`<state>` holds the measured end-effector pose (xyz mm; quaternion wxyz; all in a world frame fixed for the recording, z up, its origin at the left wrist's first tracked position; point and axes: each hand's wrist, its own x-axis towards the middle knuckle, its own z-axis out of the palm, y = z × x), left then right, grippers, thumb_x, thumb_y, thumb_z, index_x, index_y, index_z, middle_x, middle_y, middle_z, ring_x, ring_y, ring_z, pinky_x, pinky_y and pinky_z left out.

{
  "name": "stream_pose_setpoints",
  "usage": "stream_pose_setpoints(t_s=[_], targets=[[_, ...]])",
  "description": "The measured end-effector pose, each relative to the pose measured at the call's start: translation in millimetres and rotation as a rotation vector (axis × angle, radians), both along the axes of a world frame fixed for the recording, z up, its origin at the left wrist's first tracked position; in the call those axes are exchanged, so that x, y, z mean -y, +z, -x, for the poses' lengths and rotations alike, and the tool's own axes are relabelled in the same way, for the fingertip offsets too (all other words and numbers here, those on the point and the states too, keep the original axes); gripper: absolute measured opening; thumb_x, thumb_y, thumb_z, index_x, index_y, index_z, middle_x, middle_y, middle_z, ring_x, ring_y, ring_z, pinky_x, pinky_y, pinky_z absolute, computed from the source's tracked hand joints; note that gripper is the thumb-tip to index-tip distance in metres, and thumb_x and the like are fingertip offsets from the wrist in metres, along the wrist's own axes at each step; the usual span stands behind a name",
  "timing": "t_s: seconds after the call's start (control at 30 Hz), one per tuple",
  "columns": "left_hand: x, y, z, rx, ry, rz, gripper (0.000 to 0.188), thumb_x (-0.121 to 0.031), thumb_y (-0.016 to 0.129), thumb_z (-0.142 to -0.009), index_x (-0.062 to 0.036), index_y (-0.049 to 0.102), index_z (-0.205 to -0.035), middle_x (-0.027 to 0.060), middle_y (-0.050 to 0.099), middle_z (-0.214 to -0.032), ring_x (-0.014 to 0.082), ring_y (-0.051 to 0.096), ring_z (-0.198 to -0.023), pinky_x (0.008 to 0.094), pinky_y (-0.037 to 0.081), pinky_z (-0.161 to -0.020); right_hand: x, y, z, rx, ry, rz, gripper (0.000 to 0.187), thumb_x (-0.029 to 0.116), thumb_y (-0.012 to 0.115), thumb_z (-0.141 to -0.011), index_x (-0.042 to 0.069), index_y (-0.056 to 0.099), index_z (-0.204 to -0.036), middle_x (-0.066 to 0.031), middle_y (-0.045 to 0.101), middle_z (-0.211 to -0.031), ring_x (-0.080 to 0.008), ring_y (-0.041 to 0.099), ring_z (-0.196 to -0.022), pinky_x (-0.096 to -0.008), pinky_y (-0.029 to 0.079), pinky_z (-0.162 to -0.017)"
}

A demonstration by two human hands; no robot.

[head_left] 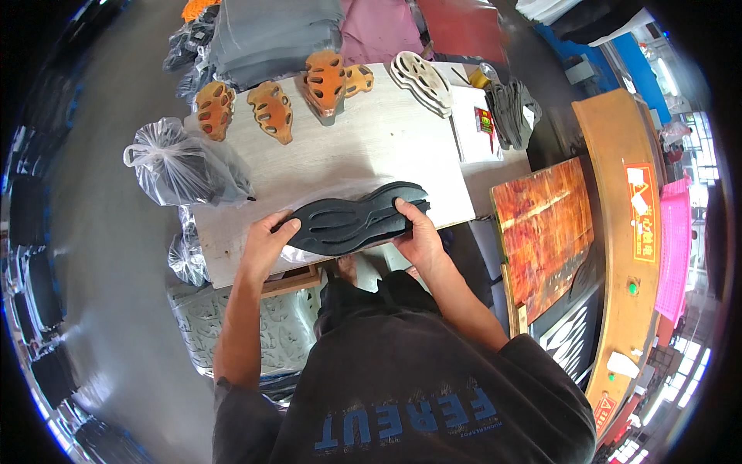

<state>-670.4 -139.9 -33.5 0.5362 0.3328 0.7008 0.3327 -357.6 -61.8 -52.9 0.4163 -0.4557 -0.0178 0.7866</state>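
Black shoe soles [340, 224], what looks like a small stack, lie crosswise between my two hands above the near edge of the table [371, 151]. My left hand [267, 243] grips the left end, its thumb on top. Around the right end closes my right hand [419, 233], thumb pressed on the upper face, where the layers fan slightly apart. My fingers underneath are mostly hidden. A sheet of clear plastic [321, 192] shows just behind the soles.
Several orange-brown slotted sole-shaped pieces [272, 110] lie along the far side, with pale ones [421, 81] farther right. A tied clear bag [182, 166] of dark items sits at the left corner. Grey pieces [512, 116] are stacked at right, near an orange-patterned board [545, 232].
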Motion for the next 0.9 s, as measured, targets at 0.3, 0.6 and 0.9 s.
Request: stream_pose_setpoints(t_s=[0.3, 0.6, 0.9], targets=[[-6.0, 4.4, 3.8, -0.368, -0.054, 0.027, 0.039, -0.023, 0.076, -0.1, 0.0048, 0.075, -0.127, 0.0175, 0.079, -0.115, 0.0257, 0.074, -0.101, 0.0357, 0.057, -0.093, -15.2, 15.7, -27.5, 0.416, 0.414, -0.13, 0.05, 0.025, 0.082, -0.098, -0.004, 0.063, -0.133, -0.0135, 0.074, -0.12, -0.0248, 0.074, -0.105, -0.0436, 0.065, -0.086], [-21.5, 36.7, -96.4, -0.84, -0.595, -0.461, 0.112, -0.043, 0.097, -0.07, -0.0037, 0.043, -0.16, 0.0266, 0.051, -0.153, 0.0455, 0.049, -0.142, 0.0553, 0.038, -0.12, -18.0, 20.0, -80.5, 0.761, 0.396, -0.266, 0.06, 0.023, 0.076, -0.102, -0.011, 0.057, -0.147, -0.0171, 0.074, -0.12, -0.0212, 0.076, -0.1, -0.034, 0.064, -0.085], [-86.9, 22.5, -194.2, -0.951, -0.894, -0.41, 0.113, -0.03, 0.095, -0.077, -0.0052, 0.032, -0.168, 0.0329, 0.04, -0.162, 0.0515, 0.044, -0.146, 0.0603, 0.036, -0.123, 109.8, -35.5, -125.5, 0.63, 0.258, -0.16, 0.05, 0.023, 0.08, -0.098, -0.006, 0.067, -0.137, -0.0048, 0.074, -0.102, -0.0116, 0.067, -0.081, -0.0285, 0.058, -0.075]])
